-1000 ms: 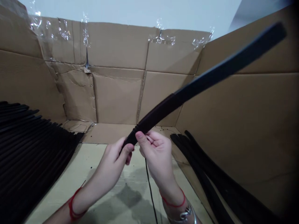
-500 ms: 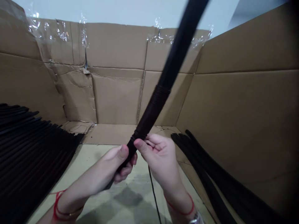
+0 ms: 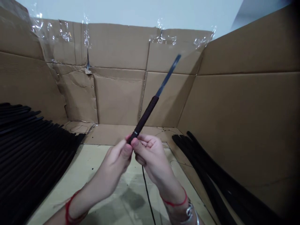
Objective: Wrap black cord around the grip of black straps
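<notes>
A long dark strip [image 3: 169,74] slants up and away from me, its far end blurred. Dark cord is wound tightly around its middle in a sleeve-like wrapping [image 3: 146,115]. Below that wrapping, my left hand [image 3: 117,161] grips the strip, with the thumb along its near side. My right hand [image 3: 151,153] is closed at the lower end of the wrapping, thumb against it and fingers curled. From under my right fingers a thin black cord [image 3: 145,184] hangs down to the bottom of the view. The strip's near end is hidden behind my hands.
Many black strips [image 3: 35,156] lie side by side at the left. Several curved black strips [image 3: 211,168] lean along the right. Cardboard walls [image 3: 119,97] with clear tape surround the pale work surface [image 3: 98,175].
The strip has turned about its length and tipped away, so it looks thinner and shorter. My hands have drawn together around the wrapping's lower end. The hanging cord has shifted left.
</notes>
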Tool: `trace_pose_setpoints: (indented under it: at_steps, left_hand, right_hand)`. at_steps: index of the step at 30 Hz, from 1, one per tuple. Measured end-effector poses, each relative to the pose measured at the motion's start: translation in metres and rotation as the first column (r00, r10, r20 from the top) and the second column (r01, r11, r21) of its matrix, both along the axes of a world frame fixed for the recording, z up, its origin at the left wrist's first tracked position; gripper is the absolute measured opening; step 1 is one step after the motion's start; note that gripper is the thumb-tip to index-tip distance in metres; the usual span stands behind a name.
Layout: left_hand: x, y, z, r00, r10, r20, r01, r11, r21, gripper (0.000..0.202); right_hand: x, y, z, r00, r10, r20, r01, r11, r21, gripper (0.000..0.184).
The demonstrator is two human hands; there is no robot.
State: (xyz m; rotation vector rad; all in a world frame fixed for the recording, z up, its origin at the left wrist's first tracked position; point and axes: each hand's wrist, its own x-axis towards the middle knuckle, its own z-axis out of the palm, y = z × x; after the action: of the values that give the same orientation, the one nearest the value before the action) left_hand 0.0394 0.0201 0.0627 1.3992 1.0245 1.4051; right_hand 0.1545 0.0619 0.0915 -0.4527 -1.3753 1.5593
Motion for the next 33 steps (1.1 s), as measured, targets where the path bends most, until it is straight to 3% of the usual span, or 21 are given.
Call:
trace_pose_setpoints:
  at_steps: [2,3,5,6,7,9,11,12,14,15,16,17,19,21,22,24,25,27,29,30,33]
  left_hand:
    - [0.002,0.002,-0.001,0.975,-0.174,0.135,0.19,0.975,-0.117,0.059]
    - [0.003,0.003,-0.001,0.975,-0.159,0.153,0.177,0.978,-0.11,0.059]
    - [0.005,0.003,-0.001,0.989,-0.015,0.148,0.02,0.999,-0.031,0.058]
    - [0.006,0.003,-0.001,0.986,0.023,0.166,-0.018,0.999,-0.032,0.058]
    - [0.006,0.002,-0.001,0.979,0.001,0.205,0.017,0.996,-0.085,0.059]
    - [0.007,-0.001,0.001,0.925,-0.158,0.345,0.249,0.94,-0.235,0.063]
    - [0.007,-0.004,0.003,0.872,-0.244,0.425,0.381,0.882,-0.275,0.063]
    - [0.006,-0.004,0.004,0.889,-0.223,0.399,0.336,0.911,-0.24,0.061]
    - [0.002,-0.003,0.007,0.96,-0.049,0.274,0.081,0.991,-0.107,0.053]
    - [-0.001,-0.003,0.008,0.976,0.039,0.215,-0.028,0.998,-0.055,0.048]
    - [-0.004,-0.002,0.009,0.982,0.072,0.176,-0.065,0.997,-0.044,0.045]
    - [-0.007,-0.002,0.01,0.986,0.038,0.164,-0.026,0.997,-0.077,0.043]
    - [-0.011,-0.003,0.012,0.965,-0.159,0.209,0.2,0.961,-0.191,0.045]
    - [-0.01,-0.005,0.012,0.932,-0.292,0.213,0.335,0.919,-0.209,0.049]
    - [-0.008,-0.006,0.012,0.95,-0.27,0.16,0.295,0.94,-0.17,0.05]
    - [-0.006,-0.01,0.011,0.995,-0.099,0.026,0.101,0.994,-0.049,0.048]
    - [-0.005,-0.011,0.012,1.0,-0.024,0.0,0.024,1.0,-0.007,0.048]
    - [-0.006,-0.013,0.013,0.998,-0.047,0.034,0.049,0.997,-0.052,0.049]
    - [-0.009,-0.013,0.014,0.971,-0.216,0.106,0.231,0.959,-0.162,0.056]
    - [-0.01,-0.013,0.015,0.958,-0.264,0.109,0.281,0.94,-0.192,0.057]
    - [-0.01,-0.011,0.014,0.999,-0.019,-0.026,0.019,1.0,-0.023,0.052]
  right_hand:
    - [0.001,0.0,0.001,0.999,0.006,0.035,-0.007,0.999,0.039,0.034]
    - [0.001,-0.001,0.001,0.998,-0.05,0.035,0.047,0.997,0.064,0.033]
    - [0.002,-0.004,0.004,0.986,-0.166,0.016,0.164,0.983,0.087,0.032]
    - [0.003,-0.005,0.005,0.987,-0.161,0.027,0.158,0.984,0.086,0.031]
    - [0.005,-0.006,0.006,0.993,-0.108,0.052,0.103,0.991,0.086,0.031]
    - [0.007,-0.009,0.007,0.993,0.021,0.118,-0.034,0.994,0.107,0.032]
    - [0.008,-0.012,0.007,0.988,0.025,0.152,-0.045,0.991,0.127,0.032]
    - [0.007,-0.012,0.006,0.99,-0.026,0.136,0.007,0.991,0.137,0.032]
    - [0.003,-0.013,0.004,0.99,-0.118,0.071,0.106,0.983,0.15,0.031]
    - [0.001,-0.012,0.003,0.992,-0.115,0.044,0.107,0.983,0.148,0.031]
    - [0.0,-0.011,0.002,0.997,-0.071,0.025,0.067,0.988,0.14,0.03]
    - [-0.001,-0.01,0.002,1.0,0.003,0.023,-0.006,0.992,0.125,0.029]
    - [0.0,-0.008,0.003,0.991,0.132,0.037,-0.134,0.988,0.077,0.026]
    - [0.001,-0.008,0.004,0.995,0.099,0.034,-0.101,0.993,0.066,0.03]
    - [0.002,-0.008,0.005,1.0,0.011,0.02,-0.012,0.997,0.075,0.031]
    - [0.003,-0.009,0.005,0.988,-0.154,0.002,0.153,0.983,0.096,0.031]
    - [0.003,-0.009,0.005,0.985,-0.17,0.007,0.169,0.98,0.104,0.031]
    - [0.005,-0.009,0.006,0.997,-0.059,0.046,0.054,0.992,0.11,0.03]
    - [0.006,-0.01,0.006,0.997,0.031,0.076,-0.04,0.993,0.115,0.028]
    - [0.006,-0.01,0.006,0.997,0.003,0.071,-0.012,0.993,0.121,0.027]
    - [0.004,-0.013,0.006,0.985,-0.172,0.017,0.168,0.976,0.14,0.025]
